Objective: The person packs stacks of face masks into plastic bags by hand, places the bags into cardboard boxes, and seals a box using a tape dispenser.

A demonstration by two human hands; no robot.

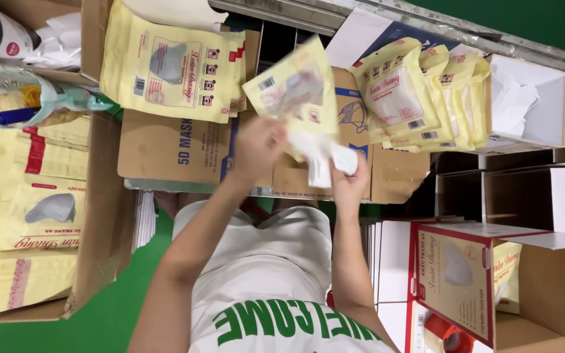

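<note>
Free room & obstacles, head view:
- Hands' sides: yellow pouch stack one side, pouch row other; narrow gap btwn.
- Beyond hands: flat cardboard, bare patch.
- Edges: open carton, red-trimmed boxes block.

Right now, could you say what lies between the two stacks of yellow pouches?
In the head view: the held yellow pouch and white mask, above a cardboard box.

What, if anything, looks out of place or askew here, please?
Only the stack of yellow pouches right of the hands: it lies fanned and skewed, not squared. The pouch in the left hand and white mask in the right hand look intact.
</note>
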